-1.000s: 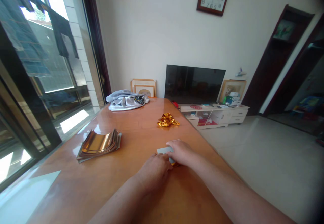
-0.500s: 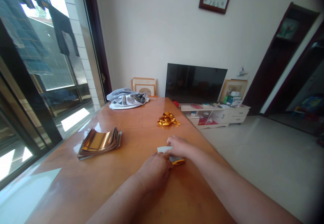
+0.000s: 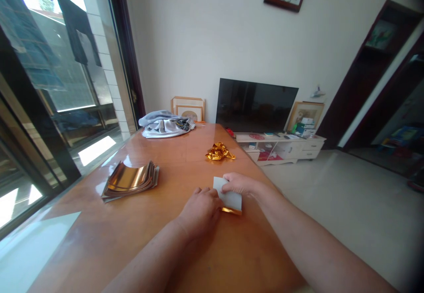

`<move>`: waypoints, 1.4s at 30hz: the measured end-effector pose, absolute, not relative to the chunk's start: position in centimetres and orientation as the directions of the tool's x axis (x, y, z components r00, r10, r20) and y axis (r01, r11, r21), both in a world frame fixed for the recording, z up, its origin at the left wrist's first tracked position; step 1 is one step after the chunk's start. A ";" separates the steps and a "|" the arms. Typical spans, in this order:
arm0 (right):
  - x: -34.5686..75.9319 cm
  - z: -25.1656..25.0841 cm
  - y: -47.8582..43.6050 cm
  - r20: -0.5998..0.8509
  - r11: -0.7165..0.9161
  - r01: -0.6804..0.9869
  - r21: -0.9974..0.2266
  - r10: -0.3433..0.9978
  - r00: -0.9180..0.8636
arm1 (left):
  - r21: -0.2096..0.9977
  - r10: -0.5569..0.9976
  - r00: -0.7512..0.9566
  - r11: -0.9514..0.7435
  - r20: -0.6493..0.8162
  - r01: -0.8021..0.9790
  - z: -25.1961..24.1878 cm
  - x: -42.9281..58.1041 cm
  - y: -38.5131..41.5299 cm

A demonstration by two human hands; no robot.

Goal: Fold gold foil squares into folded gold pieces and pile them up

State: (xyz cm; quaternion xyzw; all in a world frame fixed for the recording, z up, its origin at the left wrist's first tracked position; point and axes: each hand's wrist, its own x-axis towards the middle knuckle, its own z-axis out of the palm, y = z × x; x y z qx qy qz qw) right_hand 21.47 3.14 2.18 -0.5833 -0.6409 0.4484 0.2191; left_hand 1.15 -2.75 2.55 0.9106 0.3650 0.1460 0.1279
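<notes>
A small sheet of foil paper (image 3: pixel 233 200), pale grey on the side facing up, lies on the table in front of me. A narrow gold strip shows along its near edge, folded over. My left hand (image 3: pixel 202 205) holds the sheet's left side, its fingers curled and the tips partly hidden. On the far side my right hand (image 3: pixel 239 184) grips the upper edge, thumb on the grey face. Beyond the hands lies crumpled gold foil (image 3: pixel 220 152). Off to the left sits a curved stack of gold foil sheets (image 3: pixel 130 179).
The glossy brown table (image 3: pixel 132 235) has its right edge beside my right forearm. A pale sheet (image 3: pixel 36 244) covers the near left corner. Grey cloth (image 3: pixel 165 125) is heaped at the far end. A television (image 3: pixel 256 106) stands on a white cabinet (image 3: pixel 291 150) beyond.
The right hand has shifted slightly right, and more of the sheet's grey face now shows. The left hand has drawn back a little to the left. The view has tilted slightly down.
</notes>
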 end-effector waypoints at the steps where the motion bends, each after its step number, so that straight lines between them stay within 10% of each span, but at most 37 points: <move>1: 21.5 2.1 2.9 -0.240 -0.115 0.491 -0.864 0.950 -0.200 | 0.335 0.720 0.661 -0.689 0.211 0.643 2.5 1.1 -2.6; 7: 21.6 0.8 1.6 -0.214 -0.215 0.097 -0.972 0.977 0.022 | 0.565 0.860 0.370 -0.509 0.350 0.649 0.8 0.9 -0.8; 12: 21.3 -0.5 0.5 -0.251 -0.225 -0.150 -0.963 0.950 0.185 | 0.847 0.968 0.241 -0.184 0.068 0.499 -0.2 1.2 -0.1; 20: 18.9 -1.2 -1.9 -0.327 -0.189 -0.539 -0.821 0.929 0.173 | 0.977 0.946 0.311 0.022 -0.089 0.212 -0.4 2.0 -0.7; 31: 22.6 -0.1 -3.4 -0.165 -0.201 0.210 -0.957 0.971 0.174 | 0.807 0.929 0.368 -0.253 0.047 0.534 -1.5 -0.5 2.0; 36: 24.0 0.2 -1.9 0.262 0.153 0.689 -0.708 0.963 0.055 | 0.739 0.877 0.461 -0.397 0.132 0.545 -1.8 -0.8 2.1; 42: 22.3 1.5 -1.1 0.286 0.431 0.827 -0.362 0.895 -0.342 | 0.718 0.849 0.495 -0.460 0.184 0.523 -2.3 -0.6 2.2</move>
